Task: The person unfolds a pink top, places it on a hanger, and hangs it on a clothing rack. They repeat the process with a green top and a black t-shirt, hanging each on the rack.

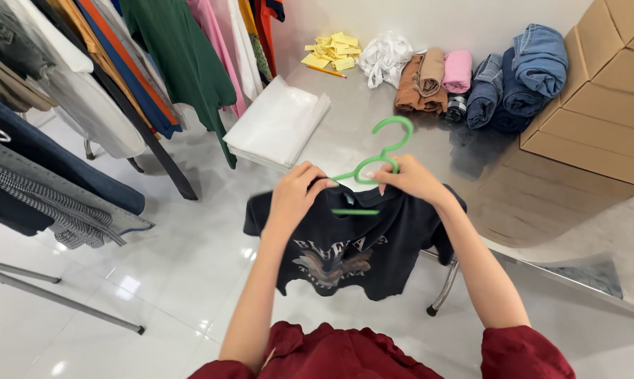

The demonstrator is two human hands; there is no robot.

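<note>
Gripping the neckline of a black T-shirt, both hands are seen closed on the fabric where a green plastic hanger passes through the collar. The left hand is pinched shut on the shirt's shoulder seam to the left of the hanger's hook, and the right hand is closed over the collar and the hanger's neck just to the right of the hook. The T-shirt is held in the air below the hanger, in front of the steel table, its printed front hanging slack.

The shirt is judged to be light, soft and limp, so it would best be taken at the shoulders or collar, where the hanger gives it shape. The hanger itself looks thin, stiff and fairly smooth, and cloth may slide along it.

Beyond the hanger, a stack of clear bags, yellow tags, folded clothes and rolled jeans are laid on the table.
</note>
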